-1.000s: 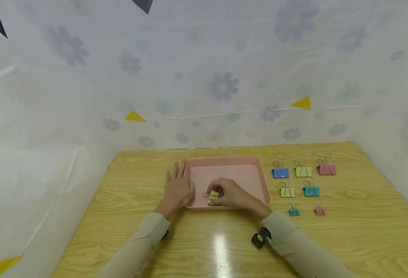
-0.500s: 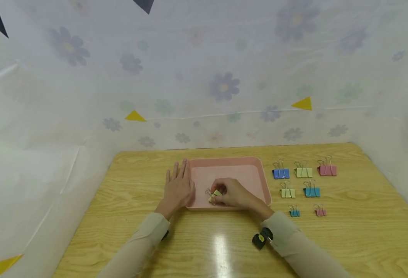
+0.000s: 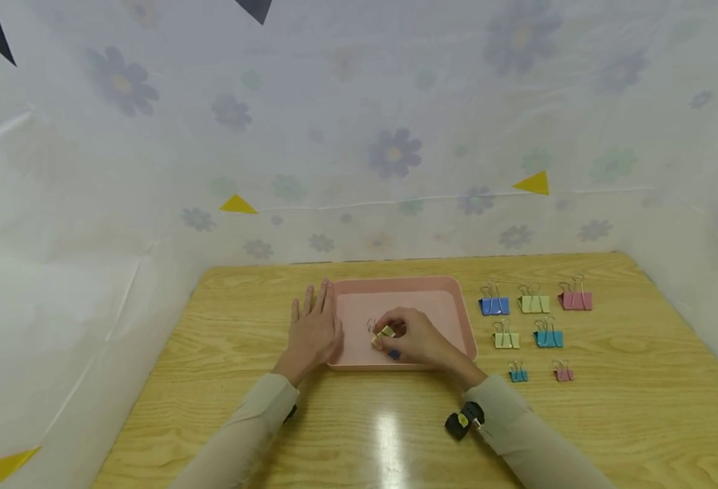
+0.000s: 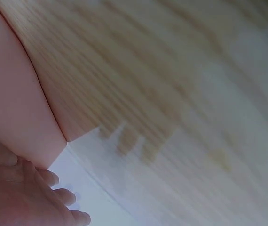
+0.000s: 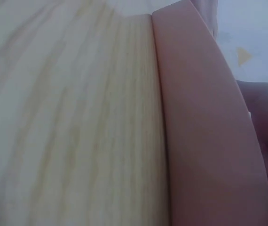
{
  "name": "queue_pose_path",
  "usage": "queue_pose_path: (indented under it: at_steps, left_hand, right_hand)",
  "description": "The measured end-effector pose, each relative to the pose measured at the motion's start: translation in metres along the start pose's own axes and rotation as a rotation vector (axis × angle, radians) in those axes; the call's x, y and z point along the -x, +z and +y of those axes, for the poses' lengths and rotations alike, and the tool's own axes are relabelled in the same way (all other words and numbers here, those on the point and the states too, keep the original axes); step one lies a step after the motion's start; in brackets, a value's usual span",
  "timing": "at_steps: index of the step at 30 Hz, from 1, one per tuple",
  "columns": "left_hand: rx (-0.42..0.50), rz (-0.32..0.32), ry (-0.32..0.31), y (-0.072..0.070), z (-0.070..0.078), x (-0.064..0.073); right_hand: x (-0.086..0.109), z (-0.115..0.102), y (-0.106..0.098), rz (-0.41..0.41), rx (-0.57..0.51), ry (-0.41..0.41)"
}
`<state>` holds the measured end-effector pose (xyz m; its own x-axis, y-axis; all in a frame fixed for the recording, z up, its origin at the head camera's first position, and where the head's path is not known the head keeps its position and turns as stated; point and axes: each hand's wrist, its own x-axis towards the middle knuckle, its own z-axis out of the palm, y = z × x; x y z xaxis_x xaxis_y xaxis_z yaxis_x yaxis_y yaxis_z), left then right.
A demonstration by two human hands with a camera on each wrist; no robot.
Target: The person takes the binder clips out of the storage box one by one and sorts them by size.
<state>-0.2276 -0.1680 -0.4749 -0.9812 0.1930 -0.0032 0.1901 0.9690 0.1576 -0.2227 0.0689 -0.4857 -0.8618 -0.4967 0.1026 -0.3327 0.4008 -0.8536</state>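
A yellow binder clip (image 3: 386, 332) is pinched between the thumb and fingers of my right hand (image 3: 416, 337), over the pink tray (image 3: 407, 284). Its wire handles point up and left. Below that hand a small blue thing (image 3: 394, 354), partly covered, lies in the tray; its kind cannot be made out. My left hand (image 3: 313, 333) rests against the tray's left side with its fingers straight. In the left wrist view, the left fingers (image 4: 64, 196) show beside the tray wall (image 4: 21, 84). The right wrist view has the right hand (image 5: 265, 113) mostly hidden behind the tray wall (image 5: 204, 117).
Right of the tray, binder clips stand in rows: a blue clip (image 3: 494, 305), a yellow-green clip (image 3: 534, 303) and a pink clip (image 3: 575, 301) at the back, smaller ones nearer. The wooden table (image 3: 242, 305) meets a flower-patterned sheet (image 3: 334, 231) behind.
My right hand has moved slightly up and right with the yellow binder clip, which has turned in its fingers. More of the blue thing shows than half a second ago. The left hand stays put.
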Motion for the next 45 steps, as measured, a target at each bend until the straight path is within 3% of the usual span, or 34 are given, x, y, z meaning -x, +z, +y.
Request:
queue_pose_path:
  at_steps: [14,21,45]
  left_hand:
    - [0.014,-0.001,0.007,0.002,0.000,0.001]
    - [-0.004,-0.009,-0.003,0.001,0.000,0.001]
    - [-0.007,-0.020,0.000,0.000,0.000,0.000]
  right_hand:
    - [0.006,0.001,-0.006,0.179,-0.045,-0.032]
    - [0.012,-0.003,-0.012,0.186,-0.059,-0.008]
    - [0.041,-0.011,-0.034,0.198,-0.109,-0.121]
